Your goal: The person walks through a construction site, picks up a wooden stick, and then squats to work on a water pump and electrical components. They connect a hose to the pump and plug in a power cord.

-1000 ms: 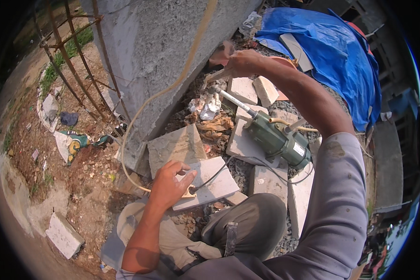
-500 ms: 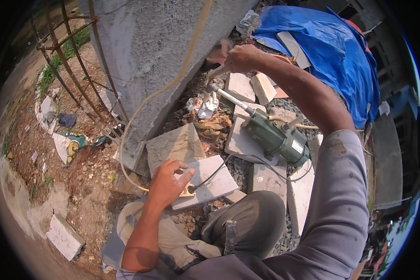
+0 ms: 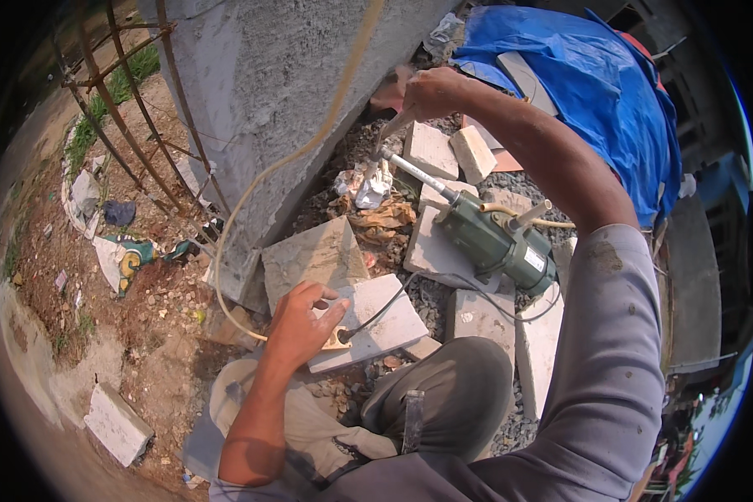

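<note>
My left hand (image 3: 303,325) is closed around a cream extension socket (image 3: 338,339) on a pale block (image 3: 376,322). A black cord (image 3: 383,318) leads from the socket towards a dark green electric water pump (image 3: 495,238), and a yellowish cable (image 3: 243,322) reaches it from the other side. The pump rests tilted on pale blocks, its white pipe (image 3: 418,176) pointing up and left. Beyond the pipe's end, my right hand (image 3: 433,92) is stretched far forward with bent fingers. Something thin and brownish runs from it towards the pipe end; blur hides what it is.
A rough concrete pillar (image 3: 251,100) stands ahead, with rusty rebar (image 3: 125,84) at its left. Broken blocks (image 3: 431,152) and gravel surround the pump. A blue tarp (image 3: 577,92) covers a heap at the far right. Crumpled paper (image 3: 368,186) lies beside the pillar.
My right hand has shifted slightly up and left, away from the pipe end. My left hand stays at the socket, and the pump looks nearly unmoved.
</note>
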`<action>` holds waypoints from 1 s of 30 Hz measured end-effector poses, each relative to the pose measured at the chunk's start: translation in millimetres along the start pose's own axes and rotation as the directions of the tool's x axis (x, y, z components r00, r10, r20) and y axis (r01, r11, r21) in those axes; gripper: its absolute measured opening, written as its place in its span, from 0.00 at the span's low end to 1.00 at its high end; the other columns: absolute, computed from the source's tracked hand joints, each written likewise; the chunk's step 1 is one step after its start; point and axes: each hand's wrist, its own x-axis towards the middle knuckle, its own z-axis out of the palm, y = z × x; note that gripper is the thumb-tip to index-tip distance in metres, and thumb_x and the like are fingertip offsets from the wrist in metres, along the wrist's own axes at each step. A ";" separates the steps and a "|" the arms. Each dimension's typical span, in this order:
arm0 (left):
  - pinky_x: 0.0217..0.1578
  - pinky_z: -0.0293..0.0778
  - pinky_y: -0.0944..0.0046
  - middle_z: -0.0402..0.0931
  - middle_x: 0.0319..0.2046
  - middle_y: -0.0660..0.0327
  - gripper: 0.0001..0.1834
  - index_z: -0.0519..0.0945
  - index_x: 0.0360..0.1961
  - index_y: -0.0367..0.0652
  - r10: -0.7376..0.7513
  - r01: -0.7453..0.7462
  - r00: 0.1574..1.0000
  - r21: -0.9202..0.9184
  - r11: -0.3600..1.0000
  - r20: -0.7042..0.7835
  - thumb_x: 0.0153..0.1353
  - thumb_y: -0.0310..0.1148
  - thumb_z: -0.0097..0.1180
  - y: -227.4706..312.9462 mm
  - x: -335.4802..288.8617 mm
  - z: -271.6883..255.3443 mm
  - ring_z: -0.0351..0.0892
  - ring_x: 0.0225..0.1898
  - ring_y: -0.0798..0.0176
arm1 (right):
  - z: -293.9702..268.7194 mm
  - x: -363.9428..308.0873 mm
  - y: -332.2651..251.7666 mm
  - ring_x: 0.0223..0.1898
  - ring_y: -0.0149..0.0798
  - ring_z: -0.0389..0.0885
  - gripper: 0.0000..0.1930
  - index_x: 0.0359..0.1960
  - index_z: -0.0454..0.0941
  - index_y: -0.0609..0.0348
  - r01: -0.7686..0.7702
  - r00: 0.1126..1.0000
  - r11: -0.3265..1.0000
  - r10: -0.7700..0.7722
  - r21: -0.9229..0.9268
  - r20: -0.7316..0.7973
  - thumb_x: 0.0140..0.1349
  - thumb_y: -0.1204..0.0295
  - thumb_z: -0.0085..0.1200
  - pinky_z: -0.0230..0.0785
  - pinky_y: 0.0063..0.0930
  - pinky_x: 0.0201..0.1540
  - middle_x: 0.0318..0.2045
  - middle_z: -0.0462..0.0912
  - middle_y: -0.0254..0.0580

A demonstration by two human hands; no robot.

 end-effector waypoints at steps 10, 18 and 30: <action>0.31 0.70 0.65 0.76 0.29 0.55 0.11 0.79 0.32 0.35 -0.018 0.018 1.000 0.007 1.000 -0.017 0.51 0.31 0.62 1.3 1.2 -0.4 0.76 0.29 0.63 | 1.3 3.3 8.4 0.32 0.42 0.81 0.17 0.40 0.82 0.40 0.021 0.998 1.000 -0.020 0.009 -0.059 0.44 0.68 0.55 0.72 0.37 0.35 0.30 0.83 0.37; 0.30 0.71 0.61 0.75 0.31 0.51 0.15 0.78 0.32 0.35 -0.042 0.042 0.999 -0.010 0.999 0.016 0.52 0.37 0.61 -0.6 3.4 -0.3 0.77 0.30 0.55 | 2.7 -7.5 3.0 0.35 0.45 0.80 0.17 0.41 0.79 0.46 0.027 0.995 0.991 -0.015 0.128 -0.094 0.47 0.66 0.55 0.72 0.38 0.37 0.32 0.82 0.41; 0.30 0.69 0.65 0.76 0.29 0.56 0.10 0.79 0.31 0.36 -0.032 0.032 0.999 0.005 0.999 -0.023 0.50 0.31 0.62 0.9 2.0 -0.1 0.75 0.28 0.63 | 14.4 9.7 16.4 0.35 0.44 0.79 0.17 0.41 0.77 0.49 0.160 0.984 0.985 -0.153 0.067 -0.093 0.46 0.69 0.57 0.71 0.39 0.35 0.31 0.81 0.42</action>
